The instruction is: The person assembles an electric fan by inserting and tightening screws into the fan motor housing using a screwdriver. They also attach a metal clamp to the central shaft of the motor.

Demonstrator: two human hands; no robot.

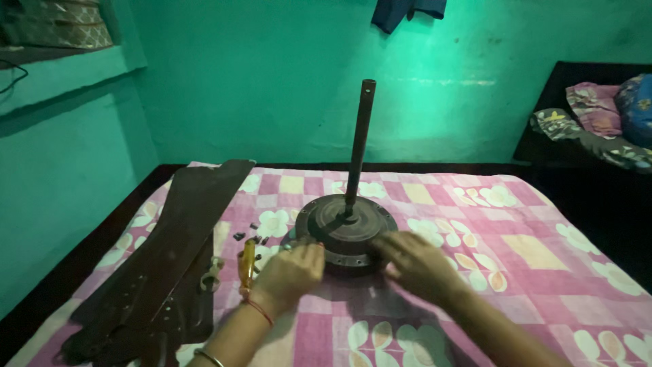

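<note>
The round fan motor point(346, 232) sits mid-bed on the pink checked sheet point(516, 238), its rod point(358, 143) standing upright. The left hand point(293, 270) grips the housing's rim at seven o'clock, fingers curled onto it; the right hand point(414, 258) presses its five o'clock edge, fingers spread flat. At nine o'clock lie dark fan blades point(170, 251), a yellow-handled screwdriver point(248, 264) and loose screws point(239, 236). Green walls point(272, 81) surround; bundled cloth point(598, 115) rests at two o'clock.

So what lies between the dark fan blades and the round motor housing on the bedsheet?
In the head view, a yellow-handled screwdriver and a few small dark screws lie between the fan blades and the motor housing.
</note>
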